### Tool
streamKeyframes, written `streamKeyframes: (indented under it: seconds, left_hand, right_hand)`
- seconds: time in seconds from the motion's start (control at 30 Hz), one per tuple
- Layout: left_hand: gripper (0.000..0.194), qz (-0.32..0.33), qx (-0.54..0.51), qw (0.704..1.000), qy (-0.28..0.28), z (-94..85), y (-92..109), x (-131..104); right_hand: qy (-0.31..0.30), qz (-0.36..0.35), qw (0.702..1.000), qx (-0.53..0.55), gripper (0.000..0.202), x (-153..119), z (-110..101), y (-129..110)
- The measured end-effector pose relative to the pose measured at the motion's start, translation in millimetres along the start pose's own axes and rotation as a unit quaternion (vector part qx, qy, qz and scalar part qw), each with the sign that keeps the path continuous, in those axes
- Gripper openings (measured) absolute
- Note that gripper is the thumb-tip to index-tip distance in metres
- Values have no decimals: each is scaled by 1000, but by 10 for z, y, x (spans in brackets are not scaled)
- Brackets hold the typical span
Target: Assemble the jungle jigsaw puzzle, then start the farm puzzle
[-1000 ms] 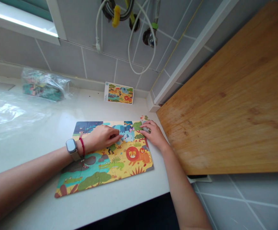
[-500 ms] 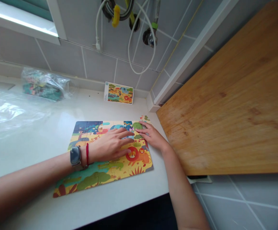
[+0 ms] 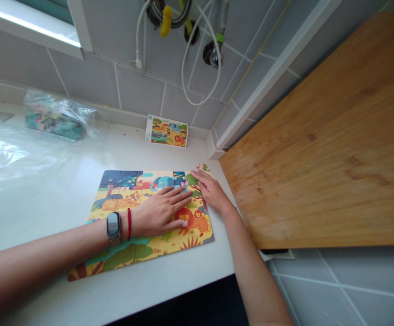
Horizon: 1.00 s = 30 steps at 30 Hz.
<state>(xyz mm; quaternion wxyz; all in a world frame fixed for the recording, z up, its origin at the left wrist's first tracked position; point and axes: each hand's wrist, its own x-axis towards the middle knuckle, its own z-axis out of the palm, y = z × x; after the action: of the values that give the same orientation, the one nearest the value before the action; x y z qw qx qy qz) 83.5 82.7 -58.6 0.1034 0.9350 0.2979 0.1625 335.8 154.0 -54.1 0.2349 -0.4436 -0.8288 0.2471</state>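
Pressing flat with spread fingers, the left hand (image 3: 158,212) steadies the jigsaw puzzle (image 3: 142,217) best while the right hand (image 3: 210,192), fingers together, seats its bench-corner edge evenly.

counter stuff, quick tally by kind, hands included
hands: 2, left hand flat on the jigsaw puzzle, right hand at its far right corner
jigsaw puzzle: 1
reference picture card: 1
clear bag of pieces: 1
wooden board: 1
total: 6
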Motion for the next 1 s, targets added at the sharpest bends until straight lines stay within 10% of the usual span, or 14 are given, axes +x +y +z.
streamKeyframes:
  seconds: [1.0]
  left_hand:
    - [58, -53, 50, 996, 53, 95, 128, 234]
  right_hand:
    - [-73, 22, 997, 5, 48, -23, -82, 18]
